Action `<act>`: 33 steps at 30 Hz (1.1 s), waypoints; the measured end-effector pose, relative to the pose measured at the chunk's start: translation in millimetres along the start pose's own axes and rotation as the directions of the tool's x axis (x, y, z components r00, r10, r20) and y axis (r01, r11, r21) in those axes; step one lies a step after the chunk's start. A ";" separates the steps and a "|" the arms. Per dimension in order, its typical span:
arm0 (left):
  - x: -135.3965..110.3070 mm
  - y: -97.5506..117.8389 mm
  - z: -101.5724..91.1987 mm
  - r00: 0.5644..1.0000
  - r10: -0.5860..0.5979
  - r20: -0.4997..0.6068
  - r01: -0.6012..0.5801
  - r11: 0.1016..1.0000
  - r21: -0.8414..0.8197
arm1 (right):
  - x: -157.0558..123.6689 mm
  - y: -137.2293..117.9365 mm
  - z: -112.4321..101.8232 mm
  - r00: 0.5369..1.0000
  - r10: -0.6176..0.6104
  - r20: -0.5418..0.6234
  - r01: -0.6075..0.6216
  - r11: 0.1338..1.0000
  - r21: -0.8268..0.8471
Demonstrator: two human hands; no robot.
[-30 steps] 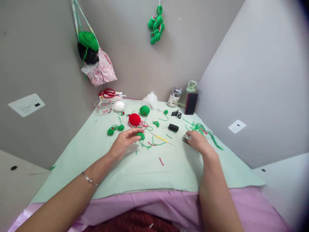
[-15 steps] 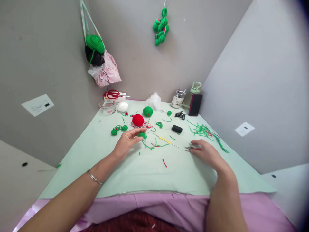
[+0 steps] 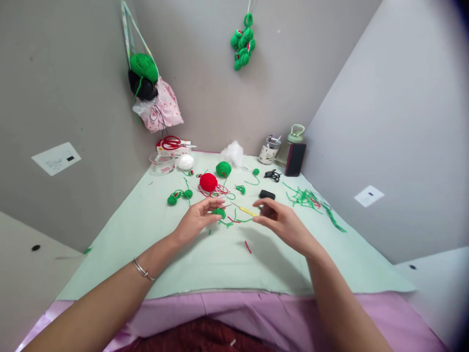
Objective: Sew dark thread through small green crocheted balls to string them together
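Note:
My left hand (image 3: 198,217) is closed on a small green crocheted ball (image 3: 219,212), pinched between thumb and fingers. A thin, needle-like tip shows by its fingertips, too small to be sure of. Across from it, my right hand (image 3: 284,225) hovers with thumb and fingers apart and nothing visible between them. A yellow-handled crochet hook (image 3: 247,211) lies on the table by its fingertips, its far end covered by the hand. The small snips seen earlier are not visible now. Behind the left hand lie a red yarn ball (image 3: 208,182) and a green yarn ball (image 3: 223,169).
Green crocheted pieces (image 3: 179,195) lie left, yarn scraps (image 3: 304,198) right. Farther back are white stuffing (image 3: 233,154), a clear tub (image 3: 162,164), red-handled scissors (image 3: 171,143), a pen cup (image 3: 269,151), a phone (image 3: 295,160), a black hair clip (image 3: 272,175) and a black case (image 3: 267,194).
My right hand has moved left from the snips to beside the crochet hook, fingers now apart. My left hand keeps the green ball, shifted slightly down.

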State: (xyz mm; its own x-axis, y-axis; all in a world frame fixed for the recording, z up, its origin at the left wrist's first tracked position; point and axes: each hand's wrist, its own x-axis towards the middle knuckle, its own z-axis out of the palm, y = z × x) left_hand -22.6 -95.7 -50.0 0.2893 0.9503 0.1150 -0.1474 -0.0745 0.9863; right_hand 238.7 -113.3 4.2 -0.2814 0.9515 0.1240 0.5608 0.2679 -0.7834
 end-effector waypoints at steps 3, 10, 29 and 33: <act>-0.3 -0.2 0.6 0.999 0.009 0.032 -0.010 1.000 0.020 | 25.5 -23.7 23.2 0.989 -0.113 0.094 0.119 0.991 -0.062; 1.5 1.4 -2.5 0.999 0.034 0.006 -0.035 0.998 0.043 | 53.9 -24.0 39.5 0.947 -0.302 0.107 0.320 0.871 -0.372; -2.5 11.6 -1.6 0.995 0.035 0.092 -0.047 0.991 0.126 | 52.0 -17.4 45.8 0.999 0.043 0.025 -0.049 0.907 0.418; -3.6 10.4 -3.5 0.992 0.030 0.120 -0.049 0.986 0.162 | 50.9 -18.3 48.1 0.992 0.106 0.066 -0.125 0.880 0.458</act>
State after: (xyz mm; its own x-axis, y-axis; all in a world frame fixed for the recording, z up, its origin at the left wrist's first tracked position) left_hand -28.4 -98.8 -40.6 0.3959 0.9046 0.1580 -0.0067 -0.1692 0.9856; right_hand 176.7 -77.1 -4.4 -0.2706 0.9627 -0.0003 0.1718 0.0480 -0.9840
